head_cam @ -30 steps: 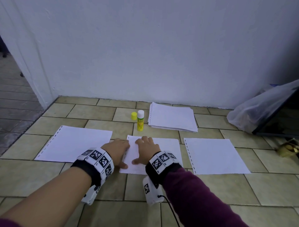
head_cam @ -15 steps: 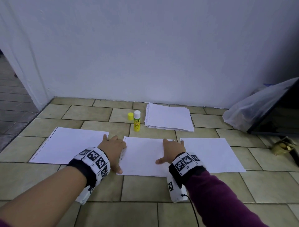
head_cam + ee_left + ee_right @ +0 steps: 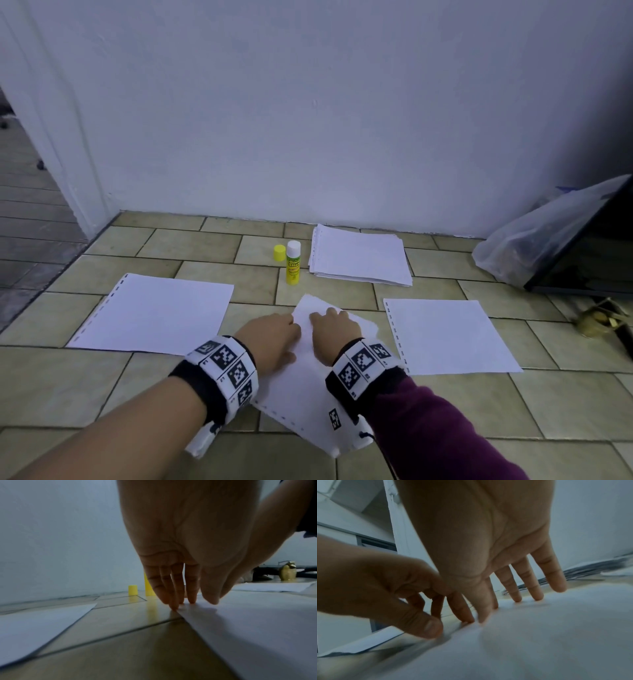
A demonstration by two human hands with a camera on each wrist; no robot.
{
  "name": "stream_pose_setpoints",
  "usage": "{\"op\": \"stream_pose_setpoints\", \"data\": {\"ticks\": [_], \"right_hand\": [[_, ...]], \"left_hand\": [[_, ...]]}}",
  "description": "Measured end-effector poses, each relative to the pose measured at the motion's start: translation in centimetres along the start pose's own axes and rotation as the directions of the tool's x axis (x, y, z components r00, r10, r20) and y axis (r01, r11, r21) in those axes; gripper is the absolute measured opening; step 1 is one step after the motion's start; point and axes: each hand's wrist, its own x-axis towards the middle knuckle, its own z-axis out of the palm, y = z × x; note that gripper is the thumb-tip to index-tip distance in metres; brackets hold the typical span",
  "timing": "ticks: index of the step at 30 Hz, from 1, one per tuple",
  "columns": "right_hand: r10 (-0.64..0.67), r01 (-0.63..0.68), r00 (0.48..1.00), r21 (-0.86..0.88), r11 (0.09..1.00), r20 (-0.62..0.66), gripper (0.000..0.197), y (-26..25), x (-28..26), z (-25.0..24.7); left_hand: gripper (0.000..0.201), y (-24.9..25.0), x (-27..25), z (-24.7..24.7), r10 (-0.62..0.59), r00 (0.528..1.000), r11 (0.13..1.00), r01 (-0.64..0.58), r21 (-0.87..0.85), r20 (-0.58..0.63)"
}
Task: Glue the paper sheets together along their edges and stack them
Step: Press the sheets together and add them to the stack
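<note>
Three white sheets with punched edges lie on the tiled floor. The middle sheet (image 3: 301,394) is turned askew, one corner pointing toward the wall. My left hand (image 3: 274,337) touches its left edge with straight fingers (image 3: 173,601) and the thumb on the paper (image 3: 257,628). My right hand (image 3: 334,327) presses flat on the sheet (image 3: 539,635), fingers spread (image 3: 537,595). The left sheet (image 3: 154,315) and right sheet (image 3: 448,335) lie flat on either side. A yellow glue stick (image 3: 293,262) stands uncapped behind the hands, its cap (image 3: 279,253) beside it.
A stack of paper (image 3: 359,255) lies by the wall, right of the glue stick. At far right are a clear plastic bag (image 3: 534,246), a dark leaning panel (image 3: 589,263) and a small gold object (image 3: 596,322). A doorway opens at the left.
The middle sheet has been turned from square to askew. My right hand came back from the sheet's right edge to beside my left hand.
</note>
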Motion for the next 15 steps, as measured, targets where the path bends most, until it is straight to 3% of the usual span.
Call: {"op": "stream_pose_setpoints", "data": {"ticks": [3,6,10,15], "right_hand": [[-0.057,0.058,0.998,0.073,0.996,-0.017,0.052,-1.6,0.0,0.4],[-0.154,0.155,0.988,0.117,0.981,-0.011,0.063,-2.5,0.6,0.8],[-0.223,0.216,0.974,0.139,0.966,0.034,0.076,-2.7,1.5,0.9],[-0.318,0.312,0.945,0.086,0.946,0.078,0.079,-2.1,1.4,-0.2]], "left_hand": [[0.03,-0.6,-0.3,-0.2,-0.033,0.999,0.999,0.033,-0.021,-0.036],[0.045,-1.8,-0.2,0.5,-0.077,0.994,0.996,0.073,-0.057,-0.073],[0.071,-2.5,-0.5,1.3,-0.143,0.985,0.989,0.147,-0.031,0.095],[0.072,-2.3,-0.5,1.2,-0.171,0.976,0.985,0.169,0.027,0.133]]}}
